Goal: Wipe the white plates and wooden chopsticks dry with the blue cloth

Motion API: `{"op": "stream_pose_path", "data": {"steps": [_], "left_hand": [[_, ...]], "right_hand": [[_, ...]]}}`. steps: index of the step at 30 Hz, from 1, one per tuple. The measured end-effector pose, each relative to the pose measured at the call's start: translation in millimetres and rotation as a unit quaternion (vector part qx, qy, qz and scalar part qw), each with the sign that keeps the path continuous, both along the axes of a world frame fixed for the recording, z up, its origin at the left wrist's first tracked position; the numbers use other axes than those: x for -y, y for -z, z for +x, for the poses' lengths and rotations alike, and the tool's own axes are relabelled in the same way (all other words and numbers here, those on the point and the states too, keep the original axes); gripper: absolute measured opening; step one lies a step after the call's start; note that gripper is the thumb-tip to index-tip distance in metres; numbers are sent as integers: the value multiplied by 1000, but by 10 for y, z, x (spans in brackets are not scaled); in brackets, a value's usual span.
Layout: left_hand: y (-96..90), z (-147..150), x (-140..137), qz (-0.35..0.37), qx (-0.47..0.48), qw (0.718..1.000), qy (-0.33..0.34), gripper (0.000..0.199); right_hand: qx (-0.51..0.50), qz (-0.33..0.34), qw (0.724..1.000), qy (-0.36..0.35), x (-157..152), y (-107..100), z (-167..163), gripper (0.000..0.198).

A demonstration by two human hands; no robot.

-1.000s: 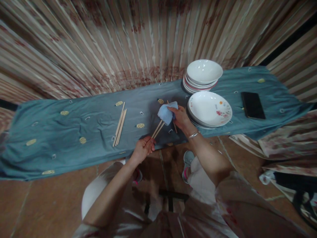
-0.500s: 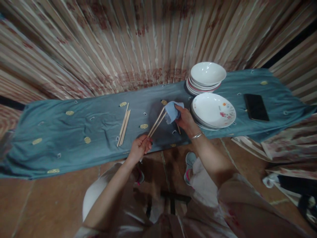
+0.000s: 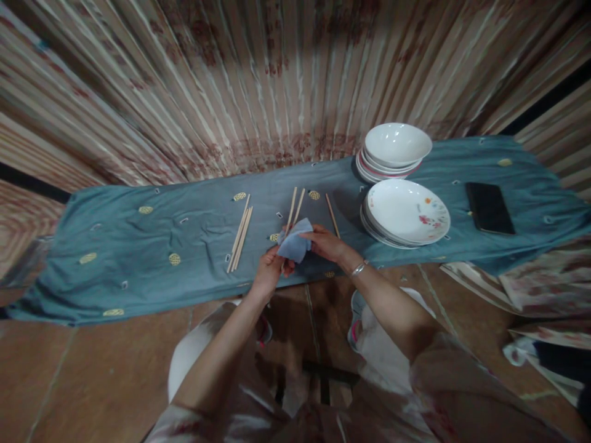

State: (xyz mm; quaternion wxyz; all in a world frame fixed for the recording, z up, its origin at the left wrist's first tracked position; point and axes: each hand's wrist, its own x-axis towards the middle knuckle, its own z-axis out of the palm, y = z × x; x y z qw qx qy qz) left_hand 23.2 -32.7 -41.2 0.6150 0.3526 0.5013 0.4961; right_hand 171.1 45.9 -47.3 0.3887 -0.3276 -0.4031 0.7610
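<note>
My left hand point(image 3: 271, 269) is closed on the lower ends of two wooden chopsticks point(image 3: 295, 203), which point away from me above the table. A light blue cloth point(image 3: 295, 241) covers their lower part, close to my left fingers. My right hand point(image 3: 327, 242) grips that cloth from the right side, a silver bangle on its wrist. Left of my hands, several chopsticks point(image 3: 240, 239) lie side by side on the tablecloth. One darker chopstick point(image 3: 332, 215) lies just beyond my right hand.
A long table with a teal cloth point(image 3: 115, 246) stands before a curtain point(image 3: 258, 92). To the right are stacked plates with a floral one point(image 3: 401, 209) on top, stacked bowls point(image 3: 397, 144) behind them, and a black phone or tablet point(image 3: 490, 208).
My right hand and the blue cloth have slid down the chopsticks toward my left hand. The chopsticks' upper ends, covered or close to the cloth before, now show bare.
</note>
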Motion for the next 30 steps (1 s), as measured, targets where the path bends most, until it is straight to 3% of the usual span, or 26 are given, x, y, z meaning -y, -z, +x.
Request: {"op": "stream_pose_path", "data": {"steps": [3,9,14,17,19,24,30], "left_hand": [[42,39,-5,-4,-14,1000,4,40],[95,52,-45,0,-73,996,42,38],[75,-13,-84,42,-161,983,71,36],[44,-71,-117,89,-243,965,46,31],[23,-90,-150,105,-249,963,22,26],[-46,-38,-212,27,-96,995,-27,25],[-205,68,-212,-98,63,993,-13,29]], "right_hand": [[-38,-4,992,-117,69,31,-50,35],[-4,21,992,-126,71,58,-40,34],[30,52,997,-42,23,25,16,23],[41,125,991,30,-12,-25,90,23],[74,187,978,61,-31,-54,153,25],[211,341,910,109,-42,-39,277,32],[350,523,767,124,15,20,316,49]]}}
